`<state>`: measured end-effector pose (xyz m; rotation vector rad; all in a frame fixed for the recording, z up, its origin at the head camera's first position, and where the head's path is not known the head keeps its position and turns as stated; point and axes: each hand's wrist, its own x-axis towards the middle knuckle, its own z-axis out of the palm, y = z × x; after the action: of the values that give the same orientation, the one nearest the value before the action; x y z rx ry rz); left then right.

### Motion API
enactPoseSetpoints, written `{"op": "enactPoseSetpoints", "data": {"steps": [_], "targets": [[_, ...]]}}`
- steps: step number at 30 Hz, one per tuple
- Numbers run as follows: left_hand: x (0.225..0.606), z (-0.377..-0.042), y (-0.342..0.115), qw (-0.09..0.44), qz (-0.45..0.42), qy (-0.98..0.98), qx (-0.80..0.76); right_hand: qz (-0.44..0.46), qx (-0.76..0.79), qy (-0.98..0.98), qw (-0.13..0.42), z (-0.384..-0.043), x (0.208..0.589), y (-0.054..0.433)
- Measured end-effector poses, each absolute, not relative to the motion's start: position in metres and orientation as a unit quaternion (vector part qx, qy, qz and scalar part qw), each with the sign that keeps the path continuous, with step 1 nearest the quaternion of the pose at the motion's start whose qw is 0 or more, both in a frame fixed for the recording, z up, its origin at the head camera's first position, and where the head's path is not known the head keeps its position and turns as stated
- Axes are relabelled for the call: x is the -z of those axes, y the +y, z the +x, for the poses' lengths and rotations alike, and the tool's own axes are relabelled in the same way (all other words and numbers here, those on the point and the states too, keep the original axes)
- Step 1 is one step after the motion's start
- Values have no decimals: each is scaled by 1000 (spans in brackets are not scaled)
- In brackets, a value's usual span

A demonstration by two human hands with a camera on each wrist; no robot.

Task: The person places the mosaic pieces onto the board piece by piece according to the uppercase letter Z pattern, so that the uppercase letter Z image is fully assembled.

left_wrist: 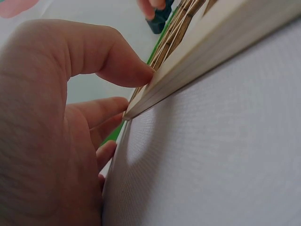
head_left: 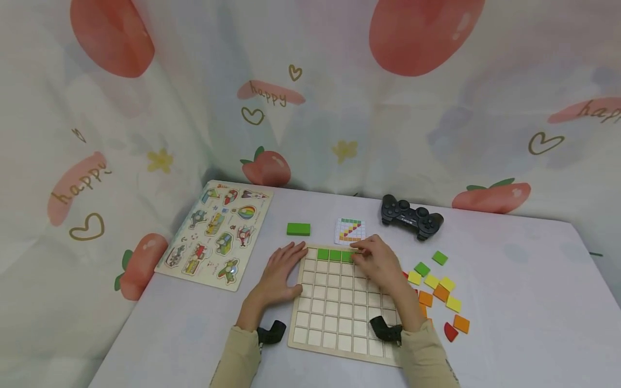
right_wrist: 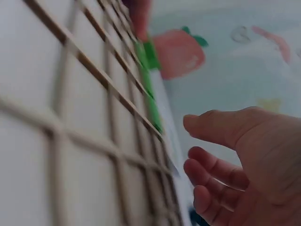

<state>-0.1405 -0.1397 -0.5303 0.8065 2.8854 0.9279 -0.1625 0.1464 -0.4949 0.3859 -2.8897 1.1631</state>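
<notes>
Head view shows your left hand (head_left: 277,276), fingers relaxed and spread, gripping nothing, touching the left edge of the board (head_left: 332,295): a pale wooden grid, flat on the table (head_left: 524,302), three green tiles (head_left: 335,255) in its far row. Your right hand (head_left: 380,264), loosely bent and empty, hovers beside them.

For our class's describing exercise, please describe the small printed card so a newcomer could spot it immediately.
Find the large wooden grid board. Just beyond its far edge, the small card lies between the green block and the black game controller. Unlike either neighbour, it is white, printed with a grid of coloured squares.
</notes>
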Motion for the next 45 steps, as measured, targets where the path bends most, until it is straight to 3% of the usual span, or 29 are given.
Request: {"op": "enactPoseSetpoints", "data": {"steps": [12, 19, 29, 39, 45], "targets": [[529, -138, -140, 12, 254, 920, -299, -87, -333, -938, -26, -148, 481, 266], [527, -140, -139, 7, 256, 919, -300, -137, -348, -925, -62, -143, 485, 286], [526, -139, -139, 10, 256, 917, -305, -77, -371, -925, -25, -148, 489, 271], [529, -139, -139, -1, 252, 920, -300, 106, -399, -911, 9, -162, 488, 198], [529, -138, -139, 2, 256, 918, -302, 137, -391, -910, -4, -163, 493, 173]]}}
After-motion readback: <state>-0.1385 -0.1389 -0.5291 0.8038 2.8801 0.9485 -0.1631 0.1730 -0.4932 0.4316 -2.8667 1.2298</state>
